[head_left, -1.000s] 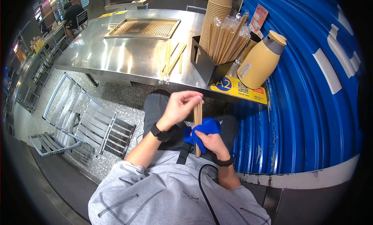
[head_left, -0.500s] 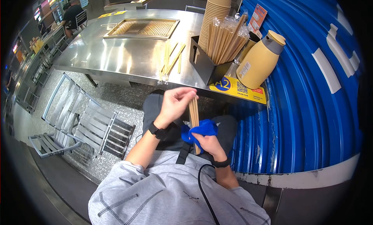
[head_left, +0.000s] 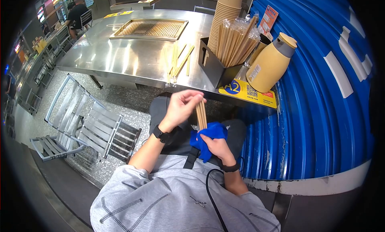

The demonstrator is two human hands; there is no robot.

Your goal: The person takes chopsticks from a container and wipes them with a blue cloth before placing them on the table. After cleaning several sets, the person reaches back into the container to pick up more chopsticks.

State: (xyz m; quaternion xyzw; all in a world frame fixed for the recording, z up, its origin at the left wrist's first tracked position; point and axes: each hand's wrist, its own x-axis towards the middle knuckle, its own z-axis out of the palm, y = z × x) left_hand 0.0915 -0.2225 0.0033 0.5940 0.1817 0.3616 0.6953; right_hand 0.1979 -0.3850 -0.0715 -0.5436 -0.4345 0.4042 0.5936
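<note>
Above my lap, my left hand (head_left: 183, 107) pinches the upper ends of a small bundle of wooden chopsticks (head_left: 201, 116). My right hand (head_left: 217, 146) is closed on a blue cloth (head_left: 215, 131), which is wrapped around the lower part of the same bundle. The cloth hides the bundle's lower ends. More chopsticks in clear wrappers (head_left: 176, 63) lie on the steel table (head_left: 132, 61) beyond my hands. A black holder (head_left: 216, 74) at the table's right end carries many wrapped chopsticks (head_left: 236, 41) and a tall stack of paper cups (head_left: 224, 13).
A yellow jug (head_left: 268, 67) stands beside the holder, near a yellow sign (head_left: 252, 93) and the blue corrugated wall (head_left: 317, 124). A grill grate (head_left: 148, 29) is set into the table. Folding chairs (head_left: 94, 130) stand at left; a person (head_left: 75, 17) sits far back.
My right hand and the blue cloth have shifted slightly up the bundle. The cloth now covers the lower ends that showed beneath it before. My left hand stays at the top.
</note>
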